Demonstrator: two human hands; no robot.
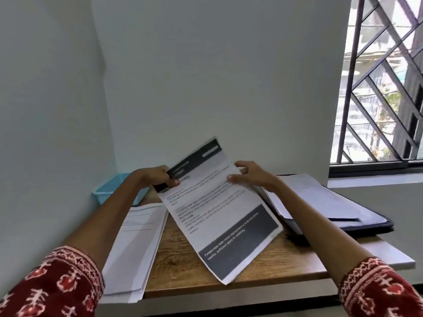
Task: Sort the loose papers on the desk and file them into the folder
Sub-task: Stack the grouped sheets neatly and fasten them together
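A printed sheet (219, 209) with dark bands at its top and bottom is held tilted above the wooden desk (183, 271). My left hand (158, 176) pinches its top left corner. My right hand (251, 173) is at the sheet's upper right edge with loosely spread fingers, the thumb touching the paper. A stack of loose papers (135, 243) lies on the desk's left side. An open dark folder (357, 216) with white pages in it lies on the right.
A light blue plastic basket (109, 188) sits in the back left corner against the wall. A barred window (384, 83) is at the right. White walls close the desk in at the back and left.
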